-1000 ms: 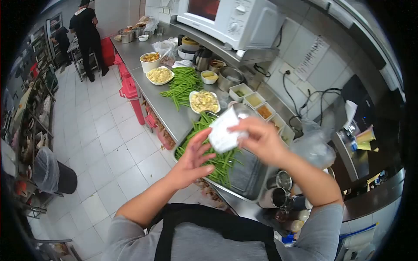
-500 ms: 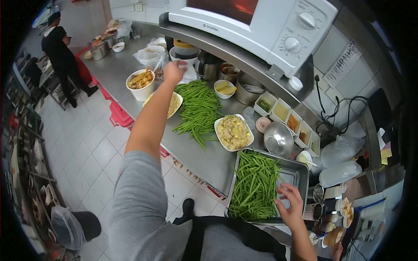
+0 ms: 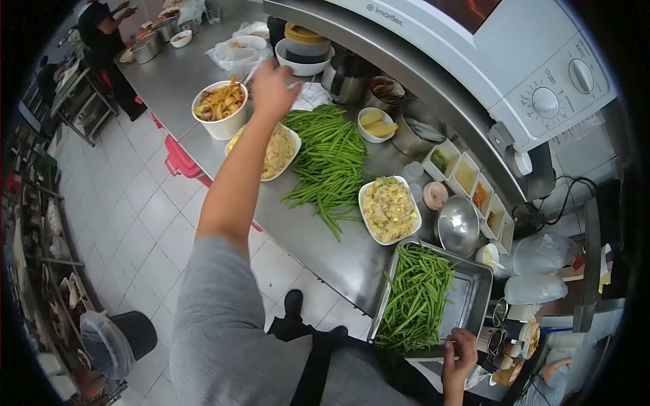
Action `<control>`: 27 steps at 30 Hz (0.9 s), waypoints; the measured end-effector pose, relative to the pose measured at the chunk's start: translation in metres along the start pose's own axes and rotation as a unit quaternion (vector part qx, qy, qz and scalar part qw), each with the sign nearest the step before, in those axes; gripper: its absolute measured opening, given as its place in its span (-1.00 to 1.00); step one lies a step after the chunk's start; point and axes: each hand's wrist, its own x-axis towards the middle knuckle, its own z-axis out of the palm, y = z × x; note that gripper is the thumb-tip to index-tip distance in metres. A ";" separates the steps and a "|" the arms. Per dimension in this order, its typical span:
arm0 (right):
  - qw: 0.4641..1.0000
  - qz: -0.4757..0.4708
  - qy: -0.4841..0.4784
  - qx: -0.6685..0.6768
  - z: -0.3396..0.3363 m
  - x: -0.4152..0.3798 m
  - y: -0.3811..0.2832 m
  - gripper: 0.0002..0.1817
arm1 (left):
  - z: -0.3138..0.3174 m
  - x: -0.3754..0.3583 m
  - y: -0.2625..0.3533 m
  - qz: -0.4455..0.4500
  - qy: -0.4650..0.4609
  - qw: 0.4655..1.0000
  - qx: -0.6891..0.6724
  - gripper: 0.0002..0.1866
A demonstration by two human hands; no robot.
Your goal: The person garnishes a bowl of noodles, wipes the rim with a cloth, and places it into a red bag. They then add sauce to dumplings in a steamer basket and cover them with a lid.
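My left hand [image 3: 273, 91] is stretched over the counter, beside a plastic bag [image 3: 233, 57] and above the near end of a white cloth [image 3: 313, 96]; its thumb stands apart and nothing shows in it. Below that forearm is a bowl of fried rice [image 3: 277, 152], partly covered. A pile of green beans [image 3: 328, 159] lies on the counter to its right. My right hand [image 3: 460, 348], loosely curled with thumb and fingers apart, is at the near right corner of a metal tray [image 3: 470, 291] that holds more green beans [image 3: 414, 298] on its left side.
A tub of cooked food [image 3: 221, 111], a second rice bowl [image 3: 390, 211], a steel bowl [image 3: 458, 227] and small condiment dishes [image 3: 465, 173] line the counter. A white oven [image 3: 521, 74] sits on the shelf above. Another person [image 3: 101, 40] stands at the far left.
The view has shifted, so the counter looks closer. My left hand stays over the far part of the counter. My right hand has drawn back from inside the tray to its near edge, fingers more curled.
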 end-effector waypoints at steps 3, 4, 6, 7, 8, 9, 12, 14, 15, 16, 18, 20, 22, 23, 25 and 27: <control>1.000 -0.013 0.015 0.009 0.001 0.003 -0.007 -0.74 | -0.038 -0.051 -0.086 -0.208 0.209 0.951 -0.090 -0.54; 0.999 -0.032 0.016 0.004 0.003 0.002 -0.003 -0.73 | -0.042 -0.070 -0.119 -0.309 0.239 0.905 -0.165 -0.54; 1.000 -0.029 0.009 0.004 0.007 -0.006 0.002 -0.72 | -0.061 -0.087 -0.121 -0.456 0.152 0.850 -0.218 -0.51; 0.999 -0.034 0.004 0.007 0.009 -0.009 0.001 -0.72 | -0.067 -0.092 -0.119 -0.523 0.106 0.811 -0.242 -0.50; 0.999 -0.039 0.000 0.009 0.012 -0.011 -0.001 -0.72 | -0.067 -0.091 -0.116 -0.524 0.091 0.798 -0.285 -0.51; 0.999 -0.043 -0.003 0.011 0.013 -0.014 -0.004 -0.72 | -0.061 -0.084 -0.113 -0.524 0.074 0.782 -0.328 -0.51; 0.997 -0.078 0.009 0.019 0.013 -0.022 -0.013 -0.73 | -0.042 -0.070 -0.117 -0.531 0.063 0.750 -0.389 -0.54; 0.997 -0.077 0.010 0.018 0.012 -0.029 -0.014 -0.74 | -0.035 -0.065 -0.120 -0.534 0.094 0.728 -0.419 -0.58; 0.997 -0.066 0.010 0.031 0.011 -0.033 -0.018 -0.74 | -0.027 -0.064 -0.141 -0.518 0.089 0.730 -0.437 -0.59; 0.997 -0.066 0.013 0.033 0.011 -0.037 -0.017 -0.75 | -0.019 -0.063 -0.165 -0.502 0.082 0.729 -0.457 -0.60; 0.997 -0.069 0.018 0.035 0.010 -0.044 -0.012 -0.75 | -0.034 -0.065 -0.180 -0.496 0.078 0.708 -0.496 -0.62; 0.997 -0.072 0.019 0.031 0.006 -0.047 -0.005 -0.76 | -0.061 -0.073 -0.180 -0.474 0.061 0.718 -0.506 -0.62; 0.997 -0.038 0.032 0.056 0.005 -0.050 0.001 -0.80 | -0.085 -0.084 -0.204 -0.439 0.039 0.726 -0.528 -0.59; 0.997 -0.057 0.044 0.036 0.002 -0.049 0.006 -0.85 | -0.102 -0.088 -0.225 -0.392 -0.016 0.753 -0.529 -0.56; 0.993 -0.080 0.081 -0.020 -0.013 -0.050 0.024 -0.92 | -0.154 -0.095 -0.211 -0.364 -0.082 0.804 -0.463 -0.56; 0.988 -0.051 0.145 -0.017 -0.032 -0.056 0.049 -0.85 | -0.195 -0.100 -0.217 -0.355 -0.105 0.787 -0.493 -0.60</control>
